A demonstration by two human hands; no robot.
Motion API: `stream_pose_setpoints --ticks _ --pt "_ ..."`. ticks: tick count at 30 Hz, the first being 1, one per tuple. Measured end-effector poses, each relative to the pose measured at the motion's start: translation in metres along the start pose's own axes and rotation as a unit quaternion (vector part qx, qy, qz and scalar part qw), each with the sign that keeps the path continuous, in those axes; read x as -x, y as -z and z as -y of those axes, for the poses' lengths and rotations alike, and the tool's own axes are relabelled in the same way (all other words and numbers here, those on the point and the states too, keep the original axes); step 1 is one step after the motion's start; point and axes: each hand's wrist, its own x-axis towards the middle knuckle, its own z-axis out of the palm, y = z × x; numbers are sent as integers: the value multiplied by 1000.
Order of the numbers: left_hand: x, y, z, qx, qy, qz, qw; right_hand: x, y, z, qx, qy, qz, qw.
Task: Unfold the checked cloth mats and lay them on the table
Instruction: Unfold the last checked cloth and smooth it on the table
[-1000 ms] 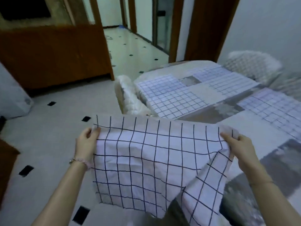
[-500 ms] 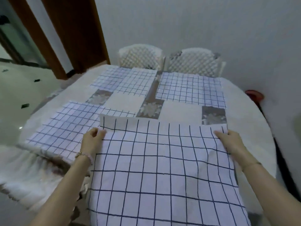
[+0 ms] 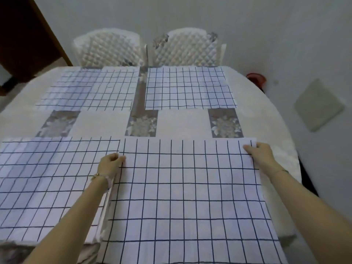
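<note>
3 checked mats already lie flat on your desk [image 3: 266,119]: the upper-left mat [image 3: 89,88], the upper-right mat [image 3: 188,88] and the lower-left mat [image 3: 47,180]. The 4th mat [image 3: 186,187] is spread at lower right, just beside the lower-left one, your left hand [image 3: 110,162] and right hand [image 3: 261,154] each pinching its edge at a far corner, fingers closed on the cloth. I judge only release and smoothing remain.

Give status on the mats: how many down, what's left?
Done: three mats lie flat, far left mat, far right mat, near left mat. In hand: the fourth mat, pinched at its far end by left grip and right grip, near end past the table edge. Left: likely slide it on, release.
</note>
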Motion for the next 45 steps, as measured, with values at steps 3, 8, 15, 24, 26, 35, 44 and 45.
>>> stream_pose_setpoints --ticks 3,8,15,24,26,35,44,45 --pt "-13 -13 3 -44 0 -25 999 -23 -9 -5 21 -6 -2 1000" --pt "-25 -30 4 -115 -6 -84 990 -48 -20 -9 71 4 -15 997" --pt "-34 -49 7 -176 2 -83 981 -59 -14 -18 150 -14 -59 987" --pt "-16 -63 2 -271 -92 -152 946 -51 -9 -23 185 25 -101 977" --pt "6 -70 6 -325 -195 -141 915 -31 -14 -24 215 103 -123 964" --pt "71 -110 59 -463 -310 72 827 45 -55 -65 350 350 96 864" --pt "58 -112 42 -485 -272 91 826 17 -50 -49 446 278 145 839" --pt "57 -113 40 -481 -269 96 829 16 -51 -48 446 273 146 840"
